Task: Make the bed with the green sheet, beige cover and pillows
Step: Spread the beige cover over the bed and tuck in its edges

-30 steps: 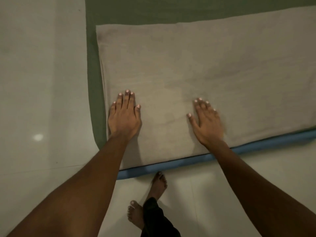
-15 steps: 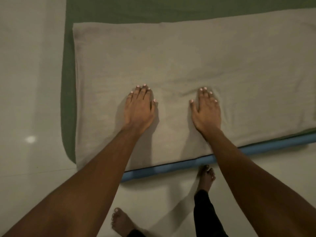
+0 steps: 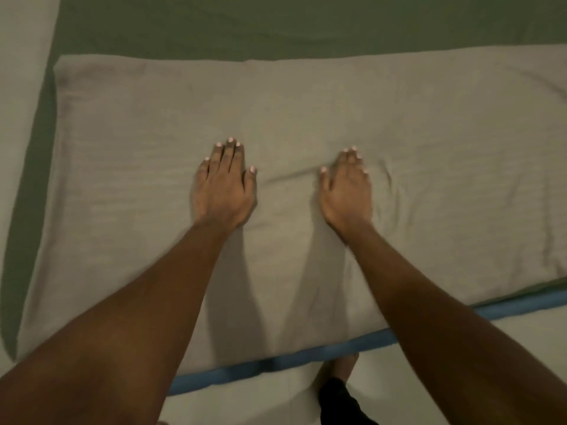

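Cover [image 3: 306, 96]: a beige strip across the middle of the frame. It lies on the sheet, with its near edge along the blue mattress edge [image 3: 245, 371].
Sheet [image 3: 276, 23]: green, showing across the top and down the left side, and running under the cover.
Pillows: none in view.
Left hand [image 3: 222, 188]: at centre, palm down on the cover. Its 4 fingers [image 3: 228, 154] are straight and pressed together, the thumb a little apart, gripping nothing.
Right hand [image 3: 346, 191]: just right of centre, also flat on the cover. It is slightly blurred, but its fingers [image 3: 349, 157] look straight and close together, with the thumb out to the left.
Step, as I judge it: smoothing the cover with both palms.
Risk 1, bunching: a crease [image 3: 291, 176] runs between the 2 hands and ripples sit just right of the right hand. Pushing the palms toward each other would likely pile up cloth there instead of flattening it.
Risk 2, sliding: flat palms move cloth by friction alone. A hard stroke could drag the whole cover over the sheet, leaving it skewed against the blue edge or hanging toward the floor [image 3: 491, 348] at lower right.
Risk 3, hidden rucks: the same drag could wrinkle the sheet beneath, where it cannot be seen.
Risk 4, uneven pressure: 1 hand pressing harder than the other would probably twist the strip, lifting its upper left corner off line.
Risk 5, footing: a foot [image 3: 340, 368] stands just beside the blue edge at the bottom. Leaning farther over could shift weight onto the palms and shove the cover away.
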